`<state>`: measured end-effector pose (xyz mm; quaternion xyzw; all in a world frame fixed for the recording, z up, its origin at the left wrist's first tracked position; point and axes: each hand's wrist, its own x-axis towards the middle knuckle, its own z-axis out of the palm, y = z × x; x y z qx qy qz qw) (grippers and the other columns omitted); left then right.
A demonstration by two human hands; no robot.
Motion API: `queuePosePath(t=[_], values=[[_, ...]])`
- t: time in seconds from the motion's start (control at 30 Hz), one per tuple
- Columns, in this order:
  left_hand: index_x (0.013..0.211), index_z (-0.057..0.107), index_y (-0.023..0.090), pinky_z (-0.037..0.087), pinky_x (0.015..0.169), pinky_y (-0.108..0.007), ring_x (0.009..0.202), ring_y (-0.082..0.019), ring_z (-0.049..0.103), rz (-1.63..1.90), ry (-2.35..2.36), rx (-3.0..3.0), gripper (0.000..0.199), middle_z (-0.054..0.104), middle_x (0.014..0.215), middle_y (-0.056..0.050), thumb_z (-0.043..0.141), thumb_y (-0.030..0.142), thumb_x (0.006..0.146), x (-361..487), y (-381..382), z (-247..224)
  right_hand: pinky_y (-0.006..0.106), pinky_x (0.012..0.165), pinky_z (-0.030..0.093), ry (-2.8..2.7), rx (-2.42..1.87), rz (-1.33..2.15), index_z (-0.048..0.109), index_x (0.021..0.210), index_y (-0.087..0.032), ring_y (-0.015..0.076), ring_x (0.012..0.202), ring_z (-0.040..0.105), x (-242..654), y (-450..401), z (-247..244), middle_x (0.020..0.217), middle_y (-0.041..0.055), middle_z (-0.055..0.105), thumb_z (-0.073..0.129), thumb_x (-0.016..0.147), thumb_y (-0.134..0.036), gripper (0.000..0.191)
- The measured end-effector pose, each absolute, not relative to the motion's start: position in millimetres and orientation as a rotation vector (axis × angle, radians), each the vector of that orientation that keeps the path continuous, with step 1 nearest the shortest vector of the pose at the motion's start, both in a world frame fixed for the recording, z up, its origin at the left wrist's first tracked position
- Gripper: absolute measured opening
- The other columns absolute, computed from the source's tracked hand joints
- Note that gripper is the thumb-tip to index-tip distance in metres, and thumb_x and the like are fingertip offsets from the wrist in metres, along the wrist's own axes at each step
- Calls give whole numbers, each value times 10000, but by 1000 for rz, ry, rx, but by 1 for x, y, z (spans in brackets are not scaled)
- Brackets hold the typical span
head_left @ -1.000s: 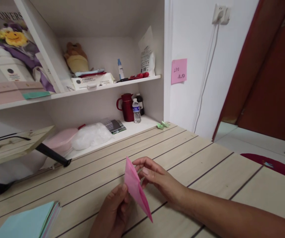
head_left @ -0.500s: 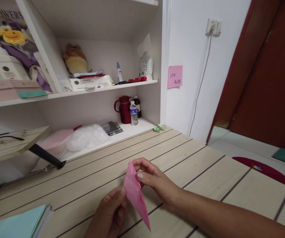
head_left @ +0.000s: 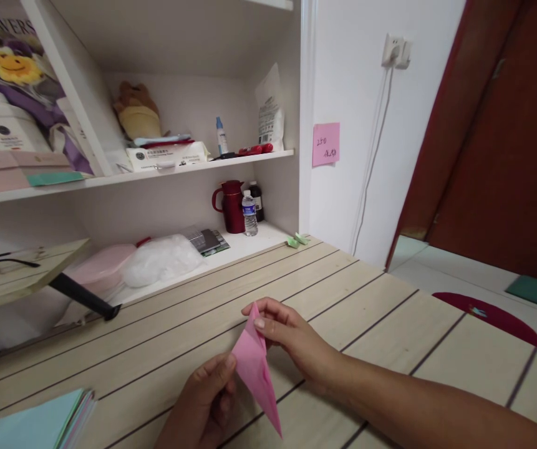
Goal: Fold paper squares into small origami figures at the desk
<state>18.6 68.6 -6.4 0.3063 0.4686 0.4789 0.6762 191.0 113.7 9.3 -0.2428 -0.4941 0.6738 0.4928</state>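
Observation:
A folded piece of pink paper (head_left: 253, 365) is held above the wood-plank table (head_left: 371, 312), its long point hanging down toward the lower right. My left hand (head_left: 209, 390) pinches its left corner between thumb and fingers. At the upper end, my right hand (head_left: 291, 337) grips the paper, thumb on the near face and fingers behind. Part of the paper's right side has a loose folded edge.
A stack of coloured paper (head_left: 34, 424) lies at the lower left. A small raised stand (head_left: 29, 274) is at the left. Green paper pieces (head_left: 297, 241) rest at the table's back edge, near a bottle (head_left: 250, 214) and a red jug (head_left: 233, 209) on the shelf.
My right thumb has moved up and presses the paper's upper end, which now looks flatter and tilts slightly right. The view has shifted a little, so the background sits slightly further left.

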Motion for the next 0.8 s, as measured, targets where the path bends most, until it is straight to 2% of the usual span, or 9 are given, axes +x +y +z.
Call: queuePosePath(t=[0.27,0.53,0.67,0.8], values=[[532,511,154,262,433,-154,462,-29,295,1080,1013,669,442,421,506,68,848,427,616,16,68,-8,230,603,420,-1219,-551,1642,684,922,-153,100,608,520,191,113,8,680,-9,575,695,828,-380,246],[610,582,145,425,539,-161,557,-53,442,1134,935,552,319,484,576,47,867,288,619,12,70,-12,228,588,435,-1226,-537,1670,648,965,-177,107,620,584,190,113,7,714,-16,598,750,781,-346,270],[651,613,137,423,499,-148,535,-44,449,1164,951,504,288,518,597,41,878,238,601,11,72,-14,227,587,437,-1215,-537,1665,636,1039,-198,101,630,594,191,112,7,768,-24,574,756,776,-319,313],[648,603,134,391,459,-139,487,-28,400,1183,926,502,287,514,573,46,871,235,619,12,74,-13,248,628,458,-1232,-538,1659,620,1106,-216,110,700,602,193,110,8,909,0,559,712,818,-339,326]])
